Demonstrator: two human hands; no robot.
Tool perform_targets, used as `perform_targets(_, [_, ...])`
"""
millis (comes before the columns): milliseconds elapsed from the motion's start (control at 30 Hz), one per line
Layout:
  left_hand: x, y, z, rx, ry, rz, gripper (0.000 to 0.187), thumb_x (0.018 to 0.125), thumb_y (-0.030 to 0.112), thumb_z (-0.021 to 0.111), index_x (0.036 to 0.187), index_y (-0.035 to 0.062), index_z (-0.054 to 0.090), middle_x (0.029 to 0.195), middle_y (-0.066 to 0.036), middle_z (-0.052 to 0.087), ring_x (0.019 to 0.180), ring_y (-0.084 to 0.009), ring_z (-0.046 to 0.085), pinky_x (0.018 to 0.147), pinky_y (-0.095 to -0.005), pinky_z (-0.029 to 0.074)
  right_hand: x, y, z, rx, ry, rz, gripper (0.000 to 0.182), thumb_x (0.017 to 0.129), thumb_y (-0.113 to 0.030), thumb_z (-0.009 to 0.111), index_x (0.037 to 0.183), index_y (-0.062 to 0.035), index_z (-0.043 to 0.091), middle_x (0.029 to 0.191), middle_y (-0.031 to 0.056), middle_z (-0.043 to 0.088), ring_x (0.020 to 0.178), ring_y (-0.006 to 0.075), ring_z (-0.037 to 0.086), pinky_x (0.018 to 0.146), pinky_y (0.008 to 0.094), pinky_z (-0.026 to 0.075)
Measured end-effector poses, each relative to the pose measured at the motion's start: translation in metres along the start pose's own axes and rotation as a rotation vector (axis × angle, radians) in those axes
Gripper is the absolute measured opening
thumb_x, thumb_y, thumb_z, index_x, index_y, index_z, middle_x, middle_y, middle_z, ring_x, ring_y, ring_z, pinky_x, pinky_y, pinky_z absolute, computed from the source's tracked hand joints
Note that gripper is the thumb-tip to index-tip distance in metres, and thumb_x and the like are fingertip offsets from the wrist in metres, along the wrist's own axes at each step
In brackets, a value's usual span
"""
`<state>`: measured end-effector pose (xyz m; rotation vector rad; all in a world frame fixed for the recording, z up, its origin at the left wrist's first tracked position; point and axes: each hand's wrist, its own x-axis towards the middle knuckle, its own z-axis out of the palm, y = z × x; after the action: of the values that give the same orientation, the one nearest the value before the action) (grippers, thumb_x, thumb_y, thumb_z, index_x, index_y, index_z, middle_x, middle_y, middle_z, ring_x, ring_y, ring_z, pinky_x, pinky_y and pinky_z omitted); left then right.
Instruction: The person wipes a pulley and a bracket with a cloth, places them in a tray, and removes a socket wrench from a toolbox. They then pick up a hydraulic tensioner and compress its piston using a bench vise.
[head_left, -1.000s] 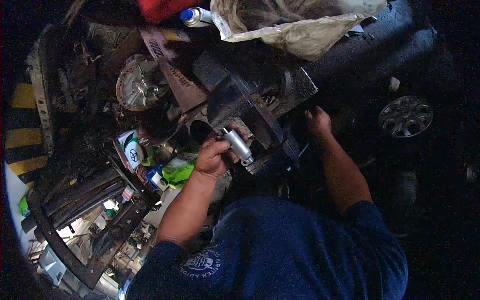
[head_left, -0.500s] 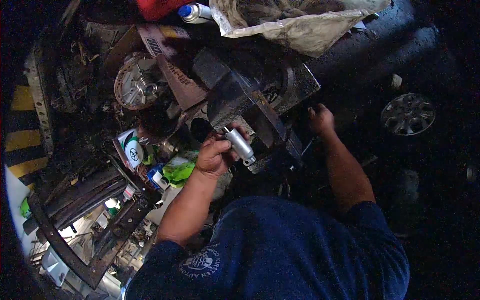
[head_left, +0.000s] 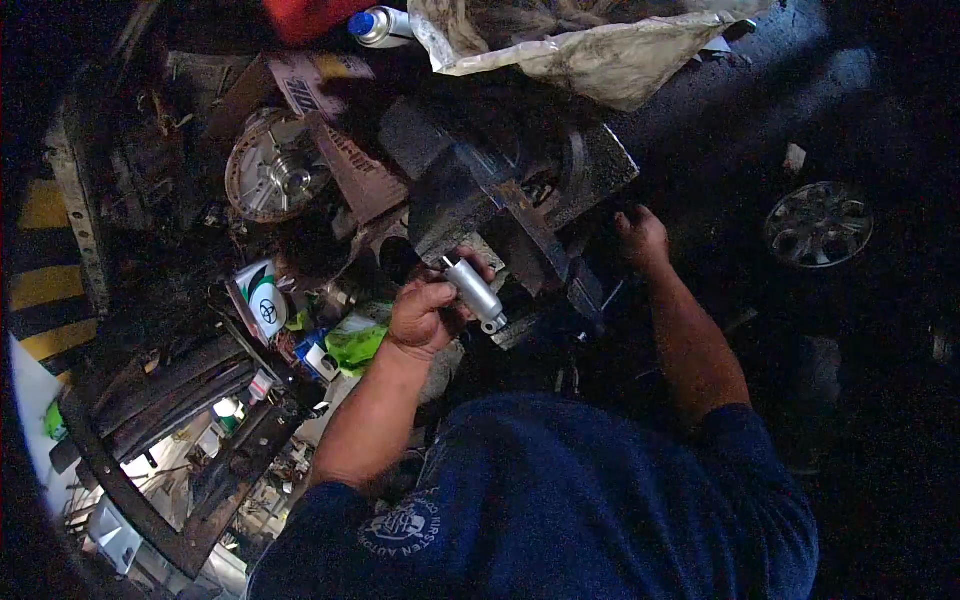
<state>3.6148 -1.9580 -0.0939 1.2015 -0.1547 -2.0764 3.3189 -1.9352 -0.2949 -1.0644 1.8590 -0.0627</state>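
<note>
In my left hand (head_left: 425, 310), thumb and fingers close around a silver metal cylinder (head_left: 474, 290). A thin pin sticks out of its upper end and a small eyelet sits at its lower end. It is tilted, above a dark, greasy metal structure (head_left: 525, 215) that looks like a vise. Off to the right of that structure, my right hand (head_left: 645, 242) is low in shadow with its fingers curled. Whatever those fingers hold, if anything, is lost in the dark.
A round metal housing (head_left: 285, 180) and a worn cardboard box (head_left: 355, 170) lie at the left. A dirty white sack (head_left: 590, 65) and a blue-capped can (head_left: 380, 28) are at the top. A wheel cover (head_left: 820, 225) rests at the right. Below left stands a metal frame (head_left: 180, 530).
The view has shifted slightly. My left hand and the silver cylinder have moved a little to the left; the right hand stays in nearly the same place.
</note>
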Motion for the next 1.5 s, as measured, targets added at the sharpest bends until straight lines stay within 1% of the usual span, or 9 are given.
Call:
perform_targets(333, [0.0, 0.002, 0.0, 0.016, -0.009, -0.011, 0.047, 0.071, 0.013, 0.063, 0.117, 0.0058, 0.056, 0.109, -0.015, 0.059, 0.105, -0.0325, 0.057, 0.074, -0.0369, 0.054, 0.005, 0.004, 0.005, -0.009, -0.031, 0.05, 0.05, 0.087, -0.039, 0.057, 0.117, 0.0006, 0.055, 0.112, 0.022, 0.06, 0.105, 0.0369, 0.058, 0.089, 0.0408, 0.046])
perform_targets(600, [0.0, 0.002, 0.002, -0.037, -0.002, -0.039, 0.049, 0.07, 0.013, 0.065, 0.117, 0.0049, 0.055, 0.113, -0.015, 0.057, 0.109, -0.0324, 0.054, 0.092, -0.0469, 0.047, 0.016, 0.019, 0.015, 0.044, -0.049, 0.044, 0.051, 0.087, -0.037, 0.059, 0.12, 0.0009, 0.053, 0.114, 0.0203, 0.061, 0.106, 0.0353, 0.058, 0.09, 0.0394, 0.046])
perform_targets(833, [0.001, 0.004, 0.004, -0.001, -0.02, -0.002, 0.051, 0.07, 0.014, 0.065, 0.118, 0.0037, 0.054, 0.111, -0.015, 0.058, 0.107, -0.0325, 0.056, 0.091, -0.0461, 0.048, 0.01, 0.008, 0.023, 0.082, 0.0, 0.041, 0.052, 0.085, -0.036, 0.062, 0.12, 0.0018, 0.053, 0.112, 0.0199, 0.062, 0.104, 0.037, 0.058, 0.088, 0.0405, 0.046])
perform_targets(1000, [-0.002, 0.003, 0.007, 0.038, 0.008, 0.012, 0.052, 0.07, 0.014, 0.066, 0.119, 0.0044, 0.053, 0.11, -0.015, 0.059, 0.104, -0.0313, 0.058, 0.082, -0.0407, 0.053, 0.016, 0.008, 0.056, -0.034, -0.16, 0.07, 0.06, 0.086, -0.037, 0.06, 0.126, 0.0046, 0.047, 0.118, 0.0241, 0.057, 0.109, 0.0365, 0.056, 0.092, 0.0401, 0.045])
perform_targets(1100, [0.0, 0.006, 0.009, 0.03, -0.019, -0.006, 0.051, 0.07, 0.014, 0.066, 0.118, 0.0041, 0.052, 0.11, -0.015, 0.059, 0.103, -0.0306, 0.058, 0.078, -0.0381, 0.054, 0.026, 0.036, 0.084, 0.129, -0.055, 0.054, 0.062, 0.086, -0.038, 0.06, 0.127, 0.0049, 0.046, 0.119, 0.0245, 0.057, 0.113, 0.0374, 0.054, 0.094, 0.0401, 0.044])
perform_targets(1233, [-0.003, 0.011, 0.003, 0.084, 0.031, -0.041, 0.047, 0.071, 0.012, 0.064, 0.116, 0.0039, 0.053, 0.109, -0.015, 0.059, 0.097, -0.028, 0.059, 0.072, -0.0305, 0.054, 0.011, 0.016, 0.057, -0.031, -0.008, 0.043, 0.063, 0.086, -0.039, 0.06, 0.129, 0.0054, 0.044, 0.118, 0.0238, 0.058, 0.108, 0.0369, 0.057, 0.091, 0.0384, 0.046])
perform_targets(1333, [0.001, 0.013, 0.008, 0.158, -0.082, 0.028, 0.046, 0.073, 0.011, 0.062, 0.117, 0.0033, 0.052, 0.108, -0.015, 0.059, 0.096, -0.0254, 0.06, 0.078, -0.0317, 0.052, -0.007, 0.021, 0.049, 0.069, 0.212, 0.088, 0.055, 0.087, -0.037, 0.059, 0.122, 0.0046, 0.051, 0.109, 0.023, 0.062, 0.099, 0.0335, 0.061, 0.084, 0.0358, 0.048])
perform_targets(1400, [-0.001, 0.016, -0.008, 0.18, -0.101, -0.02, 0.041, 0.076, 0.008, 0.059, 0.116, 0.0025, 0.053, 0.108, -0.013, 0.06, 0.097, -0.0233, 0.059, 0.087, -0.0363, 0.049, -0.023, 0.036, 0.04, 0.187, 0.432, -0.048, 0.042, 0.088, -0.034, 0.058, 0.108, 0.003, 0.059, 0.095, 0.0217, 0.064, 0.086, 0.0311, 0.063, 0.075, 0.0349, 0.048])
perform_targets(1500, [-0.002, 0.023, 0.004, 0.079, -0.136, -0.074, 0.037, 0.081, 0.001, 0.053, 0.117, 0.0056, 0.054, 0.108, -0.008, 0.06, 0.1, -0.0221, 0.059, 0.088, -0.0373, 0.048, -0.106, -0.016, -0.019, 0.438, 0.298, -0.058, 0.032, 0.089, -0.03, 0.058, 0.095, 0.0019, 0.061, 0.087, 0.0203, 0.063, 0.078, 0.0317, 0.062, 0.072, 0.0362, 0.047])
